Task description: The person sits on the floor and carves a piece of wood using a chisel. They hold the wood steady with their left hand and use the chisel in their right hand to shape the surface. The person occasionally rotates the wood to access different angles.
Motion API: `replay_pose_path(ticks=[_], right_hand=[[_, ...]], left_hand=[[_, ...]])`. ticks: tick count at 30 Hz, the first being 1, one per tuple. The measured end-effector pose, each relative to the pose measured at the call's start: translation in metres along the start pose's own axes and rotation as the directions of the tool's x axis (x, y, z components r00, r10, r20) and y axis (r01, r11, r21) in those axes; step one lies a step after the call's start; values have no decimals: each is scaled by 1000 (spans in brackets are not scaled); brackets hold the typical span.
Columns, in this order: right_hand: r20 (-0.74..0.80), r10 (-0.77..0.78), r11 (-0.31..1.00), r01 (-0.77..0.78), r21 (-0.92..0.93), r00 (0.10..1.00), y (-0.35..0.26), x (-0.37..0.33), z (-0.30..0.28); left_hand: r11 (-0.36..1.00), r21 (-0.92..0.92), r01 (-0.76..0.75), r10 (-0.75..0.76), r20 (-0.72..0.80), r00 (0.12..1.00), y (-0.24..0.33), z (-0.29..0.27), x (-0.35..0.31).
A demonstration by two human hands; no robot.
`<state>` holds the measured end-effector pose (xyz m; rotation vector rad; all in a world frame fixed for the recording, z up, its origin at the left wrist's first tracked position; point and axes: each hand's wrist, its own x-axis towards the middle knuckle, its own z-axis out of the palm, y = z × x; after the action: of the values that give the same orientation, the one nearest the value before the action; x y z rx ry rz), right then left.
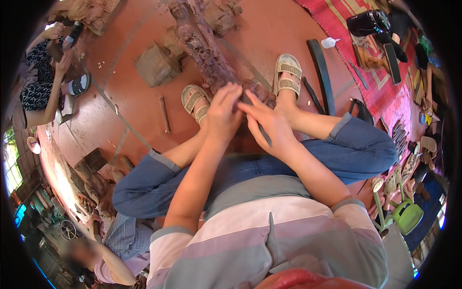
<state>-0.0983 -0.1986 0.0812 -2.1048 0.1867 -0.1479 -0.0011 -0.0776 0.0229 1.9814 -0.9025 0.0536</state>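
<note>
Reddish-brown carved wood (201,48) lay slanting from upper centre to mid-frame, between the sandals (288,66), probably for steadiness. Right hand (275,126) was closed round a dark tool (264,135); left hand (223,115) bunched close by, couldn't tell its grip.

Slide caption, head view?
Person's left grip and right grip close together at carved wood, dark tool in the right.
</note>
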Motion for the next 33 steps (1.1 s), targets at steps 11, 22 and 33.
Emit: replay_pose_path(ticks=[11, 22, 33], right_hand=[[-63, -19, 996, 24, 84, 998, 2, 11, 1], [-15, 24, 998, -23, 58, 1000, 1, 8, 2], [9, 21, 999, -21, -30, 1000, 3, 3, 0]], left_hand=[[997, -21, 72, -72, 9, 997, 0, -3, 21], [999, -32, 13, -14, -11, 1000, -1, 5, 7], [998, 36, 47, -47, 8, 999, 0, 5, -3]])
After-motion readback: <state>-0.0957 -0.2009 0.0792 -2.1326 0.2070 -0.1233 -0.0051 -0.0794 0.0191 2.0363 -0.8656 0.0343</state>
